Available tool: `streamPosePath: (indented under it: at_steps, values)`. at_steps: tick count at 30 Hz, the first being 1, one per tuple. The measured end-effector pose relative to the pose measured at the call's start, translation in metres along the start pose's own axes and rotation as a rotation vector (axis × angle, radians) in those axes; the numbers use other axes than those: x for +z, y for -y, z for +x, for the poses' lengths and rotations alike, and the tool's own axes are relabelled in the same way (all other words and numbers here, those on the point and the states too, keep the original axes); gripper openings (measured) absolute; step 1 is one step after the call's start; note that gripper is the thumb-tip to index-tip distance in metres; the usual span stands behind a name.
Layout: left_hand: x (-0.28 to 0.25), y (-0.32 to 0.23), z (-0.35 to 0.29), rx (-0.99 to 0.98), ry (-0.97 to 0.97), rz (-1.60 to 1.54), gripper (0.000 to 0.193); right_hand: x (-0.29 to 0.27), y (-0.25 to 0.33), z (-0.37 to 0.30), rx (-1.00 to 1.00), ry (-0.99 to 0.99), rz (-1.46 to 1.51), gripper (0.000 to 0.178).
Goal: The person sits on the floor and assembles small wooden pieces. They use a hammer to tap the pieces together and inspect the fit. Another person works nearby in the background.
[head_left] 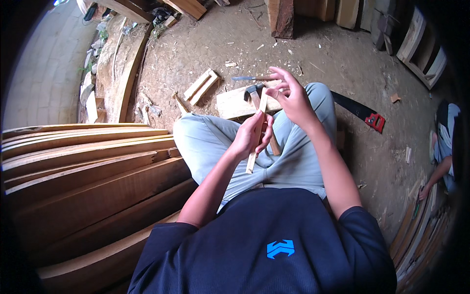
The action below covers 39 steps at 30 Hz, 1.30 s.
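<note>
My left hand [252, 134] is closed around a thin pale wooden strip [263, 104], which stands tilted above my lap. My right hand [293, 102] is raised by the strip's far end, fingers stretched and apart; its thumb is close to that end, and whether it touches is unclear. Behind the strip lies a hammer [253, 91], its wooden handle partly hidden by my left hand. The hammer's head is over a pale wooden block [230, 104] on the ground beyond my legs. A chisel [245, 78] rests past the block, its handle end near my right fingertips.
A handsaw with a red handle [375, 121] lies right of my knee. Stacked boards [88, 181] rise close on my left. A small slotted wooden piece [201, 87] sits among shavings. Another person's arm [435, 176] reaches over boards at the right edge.
</note>
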State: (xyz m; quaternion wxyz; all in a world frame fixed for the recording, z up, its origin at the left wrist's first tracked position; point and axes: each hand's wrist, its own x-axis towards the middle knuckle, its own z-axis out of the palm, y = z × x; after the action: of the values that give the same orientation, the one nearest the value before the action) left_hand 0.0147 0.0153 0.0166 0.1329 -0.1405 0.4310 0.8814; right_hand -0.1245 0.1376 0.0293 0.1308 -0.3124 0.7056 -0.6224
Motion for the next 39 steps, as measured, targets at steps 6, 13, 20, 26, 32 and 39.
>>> streamPosePath:
  at_steps: [6,13,20,26,32,39]
  values:
    - [-0.014,0.012,0.008,0.117,-0.32,-0.051,0.048,0.017,-0.027,-0.021,0.556,0.305,0.303,0.065]
    - [-0.046,0.013,0.029,0.25,-0.557,0.162,0.056,0.044,-0.004,-0.044,0.851,0.389,0.718,0.04]
    - [-0.087,0.02,0.034,0.114,-0.413,0.291,0.07,0.042,-0.04,-0.035,0.828,0.545,0.672,0.033]
    - [-0.105,0.017,0.014,0.191,-0.59,0.401,0.049,0.021,-0.054,-0.025,0.879,0.588,0.714,0.035]
    - [-0.106,0.0,0.015,0.324,-0.738,0.586,0.059,0.008,-0.055,-0.024,0.838,0.707,0.599,0.037]
    - [-0.128,0.002,0.021,0.621,-0.802,0.814,0.025,-0.007,-0.046,-0.028,0.788,0.753,0.694,0.053]
